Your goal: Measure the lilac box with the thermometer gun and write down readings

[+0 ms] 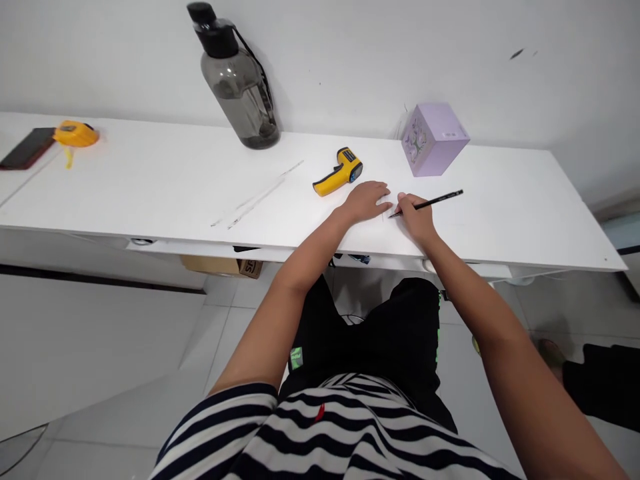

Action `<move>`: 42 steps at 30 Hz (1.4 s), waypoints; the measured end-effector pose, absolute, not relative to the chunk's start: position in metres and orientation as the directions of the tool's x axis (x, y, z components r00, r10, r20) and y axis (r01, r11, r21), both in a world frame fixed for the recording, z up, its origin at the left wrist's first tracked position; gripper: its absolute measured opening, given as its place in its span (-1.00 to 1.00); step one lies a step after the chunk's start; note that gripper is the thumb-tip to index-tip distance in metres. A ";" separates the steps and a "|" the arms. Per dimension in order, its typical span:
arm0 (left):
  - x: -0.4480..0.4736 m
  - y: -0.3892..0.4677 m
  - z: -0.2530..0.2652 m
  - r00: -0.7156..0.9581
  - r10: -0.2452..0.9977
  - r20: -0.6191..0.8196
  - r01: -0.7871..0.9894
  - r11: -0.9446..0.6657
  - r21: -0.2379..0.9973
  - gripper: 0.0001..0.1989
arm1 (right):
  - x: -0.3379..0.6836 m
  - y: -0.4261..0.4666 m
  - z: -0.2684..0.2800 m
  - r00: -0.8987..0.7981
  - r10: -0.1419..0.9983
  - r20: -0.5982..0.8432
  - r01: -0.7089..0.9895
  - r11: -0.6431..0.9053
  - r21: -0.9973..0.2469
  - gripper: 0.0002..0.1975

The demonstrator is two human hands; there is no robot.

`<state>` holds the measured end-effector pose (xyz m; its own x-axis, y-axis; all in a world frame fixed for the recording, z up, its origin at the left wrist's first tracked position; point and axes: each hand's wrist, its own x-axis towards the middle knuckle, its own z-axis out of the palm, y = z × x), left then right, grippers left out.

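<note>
A black pencil (440, 199) slants up to the right out of my right hand (416, 217), whose fingers are closed round it near the tip. The tip points down at the white tabletop (520, 200), where a short thin line shows. Just left of it, my left hand (369, 201) lies flat on the top with its fingers stretched toward the pencil. Whether a small white paper lies under those fingertips I cannot tell. Behind my left hand rests a yellow and black infrared thermometer gun (340, 175), apart from the fingers.
A lilac box (437, 140) stands near the wall at the back right. Left of the thermometer stands a grey water bottle (237, 90). Farther left lie a yellow tape measure (76, 133) and a dark phone (31, 148). A cardboard box (215, 265) shows under the table.
</note>
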<state>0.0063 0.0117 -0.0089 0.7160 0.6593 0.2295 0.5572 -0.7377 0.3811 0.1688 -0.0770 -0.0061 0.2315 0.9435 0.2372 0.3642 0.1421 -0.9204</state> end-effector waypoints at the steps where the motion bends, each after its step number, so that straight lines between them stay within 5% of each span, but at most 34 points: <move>1: 0.007 0.012 -0.010 0.722 0.655 0.223 0.551 -0.739 0.388 -0.56 | 0.168 -0.077 -0.005 0.216 0.946 0.244 0.394 0.144 -0.908 -0.51; 13: 0.010 0.014 -0.010 0.720 0.668 0.188 0.546 -0.713 0.440 -0.55 | 0.165 -0.077 -0.002 0.166 0.965 0.201 0.471 0.102 -0.876 -0.64; 42: 0.010 0.015 -0.012 0.722 0.657 0.217 0.545 -0.733 0.407 -0.60 | 0.167 -0.074 -0.003 0.185 0.961 0.204 0.484 0.091 -0.870 -0.62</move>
<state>0.0097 0.0150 -0.0122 0.7221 0.6570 0.2167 0.5447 -0.7331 0.4073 0.1666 -0.0745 -0.0030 0.1855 0.9613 0.2036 0.4837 0.0911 -0.8705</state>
